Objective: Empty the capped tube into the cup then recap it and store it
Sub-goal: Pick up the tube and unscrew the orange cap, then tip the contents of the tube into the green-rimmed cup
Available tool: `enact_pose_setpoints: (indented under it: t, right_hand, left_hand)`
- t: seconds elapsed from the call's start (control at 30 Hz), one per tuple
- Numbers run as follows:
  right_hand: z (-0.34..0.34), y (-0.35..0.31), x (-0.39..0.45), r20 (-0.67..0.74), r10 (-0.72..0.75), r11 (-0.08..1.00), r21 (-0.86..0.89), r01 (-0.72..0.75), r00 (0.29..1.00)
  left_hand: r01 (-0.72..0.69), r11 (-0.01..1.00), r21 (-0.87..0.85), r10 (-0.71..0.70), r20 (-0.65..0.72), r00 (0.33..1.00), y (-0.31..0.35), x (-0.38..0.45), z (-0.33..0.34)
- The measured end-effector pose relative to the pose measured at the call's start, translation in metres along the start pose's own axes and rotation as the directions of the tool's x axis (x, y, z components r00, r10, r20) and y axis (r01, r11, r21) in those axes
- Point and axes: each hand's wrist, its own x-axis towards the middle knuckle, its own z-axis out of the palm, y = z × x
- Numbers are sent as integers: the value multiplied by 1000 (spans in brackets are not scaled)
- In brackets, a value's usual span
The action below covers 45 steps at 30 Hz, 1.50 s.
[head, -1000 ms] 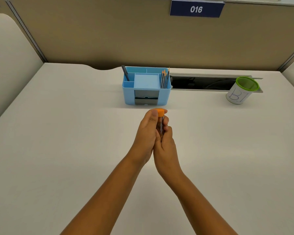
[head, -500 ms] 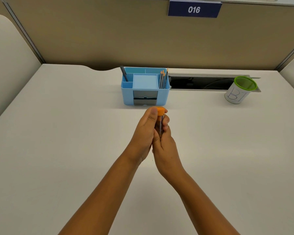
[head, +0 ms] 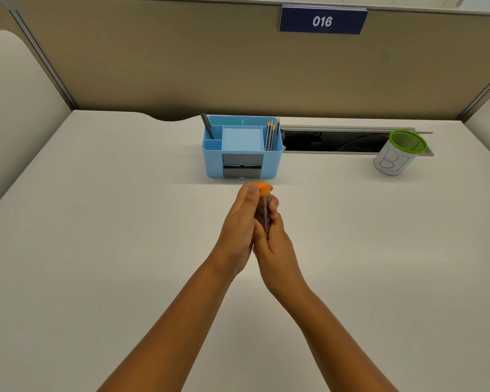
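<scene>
A clear tube (head: 264, 213) with an orange cap (head: 263, 189) stands upright between both hands above the middle of the white desk. My left hand (head: 239, 224) wraps the upper part, its thumb and fingers around the cap. My right hand (head: 276, 244) grips the tube's lower body, hiding its bottom. The cap sits on the tube. A white cup (head: 398, 154) with a green rim and blue handwriting stands at the far right, well apart from the hands.
A light blue desk organiser (head: 242, 148) holding a dark pen and several pencils stands just beyond the hands. Behind it to the right lies an open cable slot (head: 331, 141) in the desk (head: 96, 250). Beige partition walls enclose the back and sides.
The hands and the tube have stayed almost still; only a slight shift of the view and of the fingers around the cap shows.
</scene>
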Motion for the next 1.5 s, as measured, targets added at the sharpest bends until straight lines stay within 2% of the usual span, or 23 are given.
enact_pose_setpoints:
  t: [0.23, 0.37, 0.5, 0.63, 0.77, 0.9, 0.97, 1.03, 1.1, 1.17, 1.2, 1.5]
  right_hand:
    - [-2, 2, -1, 7, -9, 1000, -18, 9, 1000]
    - [-7, 3, 1, -72, -8, 1000, 19, 10, 997]
    - [-13, 9, 4, -104, 93, 985, 156, -76, 990]
    - [-22, 11, 4, 48, 281, 810, 523, -264, 958]
    - [-30, 17, 6, 113, 330, 617, 725, -305, 937]
    - [-37, 23, 7, 99, 317, 596, 753, -279, 943]
    - [-40, 26, 8, 82, 311, 590, 764, -260, 947]
    - [-44, 29, 10, 75, 324, 556, 792, -254, 943]
    - [-47, 33, 12, 93, 372, 434, 862, -262, 924]
    - [-50, 37, 13, 118, 427, 287, 923, -258, 896]
    - [-52, 40, 13, 121, 449, 246, 936, -252, 885]
    - [-58, 57, 20, 88, 518, 139, 973, -185, 851]
  left_hand:
    - [-3, 1000, 14, 3, -28, 1000, 1, 2, -3]
    - [-9, 1000, -10, 8, -100, 995, -1, 8, -8]
    - [-67, 998, -2, 66, -180, 981, -5, 10, -10]
    - [-34, 995, -95, 2, -317, 949, -10, 14, -16]
    - [30, 995, -90, -65, -423, 904, -21, 18, -26]
    - [197, 976, 97, -117, -528, 841, -45, 23, -37]
    - [305, 923, 234, -143, -525, 839, -59, 24, -42]
    - [350, 846, 403, -113, -506, 855, -73, 22, -45]
    - [335, 763, 553, -27, -490, 871, -84, 20, -46]
    - [308, 713, 630, 37, -473, 880, -93, 18, -46]
    - [300, 693, 655, 52, -461, 886, -98, 19, -46]
    - [265, 499, 825, 114, -366, 924, -118, 27, -51]
